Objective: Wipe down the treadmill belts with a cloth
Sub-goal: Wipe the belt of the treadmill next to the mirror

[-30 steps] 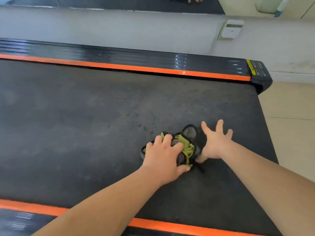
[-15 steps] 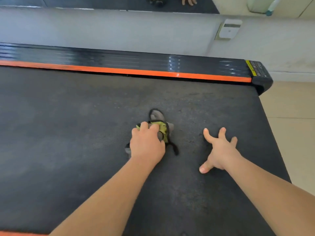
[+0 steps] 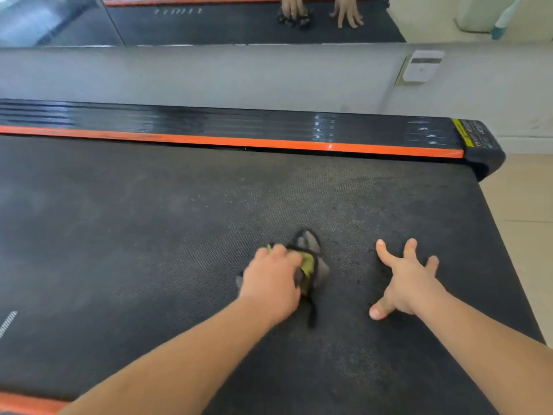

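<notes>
**Treadmill belt with cloth and two hands: contents, left to right**

Belt (image 3: 149, 235): dark, textured, dusty; fills most of the view and carries every item below.

- White hatched mark (image 3: 7, 323): at the belt's left edge, partly cut off by the frame.
- Near orange strip (image 3: 27, 404): only a short piece shows, at the near left corner.
- Far side rail (image 3: 209, 124): glossy black and ribbed, along the belt's far edge. Its orange stripe (image 3: 239, 142) lies between rail and belt.
- Mirror (image 3: 209, 22): above the grey wall base, reflecting both hands and the cloth.
- Left hand (image 3: 270, 283): near the middle of the belt, palm down, fingers curled over the cloth and gripping it against the belt. Motion-blurred.
- Cloth (image 3: 311, 259): bunched, grey and yellow-green with dark trim. It lies on the belt under the left hand and pokes out on the far and right sides. A dark strip trails toward the near edge.
- Right hand (image 3: 407, 280): just right of the cloth, apart from it. It is opened wide and holds nothing; its fingers are spread, with thumb tip and fingertips on the belt.
- White wall plate (image 3: 422, 67): on the wall beyond the rail.
- Yellow label (image 3: 462, 133): on the rail's right end cap.
- Floor tiles (image 3: 526, 220): pale, past the belt's right edge.
</notes>
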{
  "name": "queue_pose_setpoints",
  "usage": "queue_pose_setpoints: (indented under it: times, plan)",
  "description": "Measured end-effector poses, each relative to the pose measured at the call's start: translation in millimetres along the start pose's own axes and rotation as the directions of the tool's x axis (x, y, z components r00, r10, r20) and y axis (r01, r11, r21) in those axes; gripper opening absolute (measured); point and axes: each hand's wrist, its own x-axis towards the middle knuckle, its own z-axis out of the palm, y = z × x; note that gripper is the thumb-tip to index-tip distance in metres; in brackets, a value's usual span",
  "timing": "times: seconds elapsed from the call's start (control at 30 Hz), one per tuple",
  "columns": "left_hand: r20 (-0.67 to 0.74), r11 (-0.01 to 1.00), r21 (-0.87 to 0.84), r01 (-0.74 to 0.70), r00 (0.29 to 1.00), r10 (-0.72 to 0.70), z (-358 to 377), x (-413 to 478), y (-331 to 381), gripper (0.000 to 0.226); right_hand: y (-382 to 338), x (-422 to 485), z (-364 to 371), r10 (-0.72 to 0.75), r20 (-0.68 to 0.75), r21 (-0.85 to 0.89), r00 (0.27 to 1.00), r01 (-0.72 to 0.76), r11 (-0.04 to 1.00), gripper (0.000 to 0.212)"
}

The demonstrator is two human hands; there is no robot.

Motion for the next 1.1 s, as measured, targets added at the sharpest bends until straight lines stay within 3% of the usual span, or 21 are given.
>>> queue_pose_setpoints:
  times: [0.07, 0.1, 0.13, 0.2, 0.27, 0.3, 0.37, 0.43, 0.5, 0.53, 0.6, 0.67, 0.7, 0.73, 0.77, 0.83, 0.87, 0.93, 1.0, 1.03, 1.1]
  plan:
    - [0.1, 0.981, -0.024, -0.195, 0.975, 0.196, -2.0, -16.0, -3.4, 0.043, -0.2, -1.8, -0.1, 0.012, 0.004, 0.004, 1.0, -0.012, 1.0, 0.152]
    - [0.118, 0.974, -0.02, -0.224, 0.967, 0.225, -6.3, -8.8, -19.5, 0.046, -0.2, -2.6, -0.1, 0.011, 0.008, 0.009, 1.0, -0.011, 1.0, 0.153]
    - [0.103, 0.982, 0.009, -0.189, 0.977, 0.187, -9.1, 2.5, -37.7, 0.047, 0.0, -2.8, -0.2, 0.006, 0.013, 0.01, 1.0, -0.006, 1.0, 0.153]
    - [0.018, 0.997, 0.043, 0.057, 0.998, -0.058, -16.8, 29.6, -72.4, 0.046, 0.6, -2.1, -1.4, -0.007, 0.021, 0.004, 1.0, 0.007, 1.0, 0.152]
    - [-0.068, 0.957, -0.044, 0.286, 0.955, -0.288, -15.9, 44.2, -82.0, 0.044, 1.0, -2.0, -1.4, -0.004, 0.014, 0.01, 1.0, 0.004, 1.0, 0.152]
    - [-0.084, 0.95, -0.06, 0.306, 0.947, -0.311, -12.3, 44.3, -71.1, 0.044, 1.1, -1.5, -0.5, 0.003, 0.013, 0.013, 1.0, -0.003, 1.0, 0.153]
    - [-0.047, 0.98, -0.046, 0.194, 0.979, -0.197, -3.3, 31.2, -36.5, 0.043, 0.8, 0.4, 0.6, -0.001, 0.011, 0.007, 1.0, 0.0, 1.0, 0.154]
    - [0.033, 0.994, -0.044, -0.102, 0.994, 0.103, 2.3, 0.3, -7.3, 0.042, 2.3, 0.3, 0.2, -0.005, 0.003, 0.008, 1.0, 0.005, 1.0, 0.153]
    - [0.125, 0.941, -0.058, -0.334, 0.933, 0.338, -1.2, -16.5, -14.4, 0.044, 2.9, -0.4, 1.3, -0.013, 0.0, -0.001, 1.0, 0.013, 1.0, 0.153]
    - [0.143, 0.923, -0.045, -0.381, 0.912, 0.383, -3.7, -12.1, -29.6, 0.047, 3.1, 0.6, 1.6, -0.015, -0.003, -0.005, 1.0, 0.014, 1.0, 0.153]
    - [0.107, 0.954, 0.039, -0.297, 0.951, 0.292, -4.6, 10.4, -62.2, 0.052, 2.9, 2.2, 1.5, -0.004, -0.008, -0.006, 1.0, 0.004, 1.0, 0.154]
    - [-0.043, 0.998, -0.023, 0.061, 0.997, -0.062, -9.7, 36.1, -78.9, 0.051, 2.9, 1.6, 1.8, -0.004, -0.011, -0.001, 1.0, 0.004, 1.0, 0.155]
    - [-0.109, 0.974, -0.078, 0.211, 0.97, -0.218, -8.2, 41.9, -73.7, 0.049, 2.8, 1.5, 2.3, -0.003, -0.009, 0.002, 1.0, 0.003, 1.0, 0.155]
    - [-0.157, 0.965, -0.075, 0.25, 0.953, -0.259, -2.5, 43.1, -59.1, 0.047, 2.7, 1.5, 2.7, -0.003, -0.007, 0.002, 1.0, 0.003, 1.0, 0.155]
    - [-0.151, 0.976, -0.039, 0.212, 0.965, -0.216, 3.1, 38.4, -38.0, 0.046, 2.3, 1.9, 2.0, -0.003, -0.007, -0.003, 1.0, 0.003, 1.0, 0.155]
    - [-0.049, 0.995, -0.028, -0.093, 0.995, 0.092, 13.3, 12.2, 5.5, 0.044, 1.1, 1.5, -0.3, 0.007, -0.006, -0.006, 1.0, -0.007, 1.0, 0.155]
    - [-0.003, 0.961, -0.063, -0.267, 0.963, 0.268, 14.8, -5.0, 19.4, 0.043, 0.7, 1.3, -0.5, 0.009, -0.003, -0.007, 1.0, -0.009, 1.0, 0.154]
    - [0.082, 0.902, -0.074, -0.425, 0.899, 0.431, 10.3, -5.8, 14.7, 0.045, 1.8, 2.3, 1.2, -0.001, -0.001, -0.005, 1.0, 0.001, 1.0, 0.154]
    - [0.058, 0.945, -0.016, -0.327, 0.943, 0.327, 4.0, 28.8, -4.8, 0.047, 2.5, 2.3, 0.5, 0.002, -0.003, 0.0, 1.0, -0.002, 1.0, 0.154]
    - [0.015, 0.984, -0.011, -0.179, 0.984, 0.179, -1.8, 46.8, -10.3, 0.046, 2.5, 2.1, -0.1, 0.003, -0.001, -0.001, 1.0, -0.003, 1.0, 0.154]
    - [-0.066, 0.994, -0.046, 0.101, 0.992, -0.104, -4.9, 70.4, -9.3, 0.043, 1.5, 2.3, -0.1, -0.007, 0.006, -0.004, 1.0, 0.007, 1.0, 0.154]
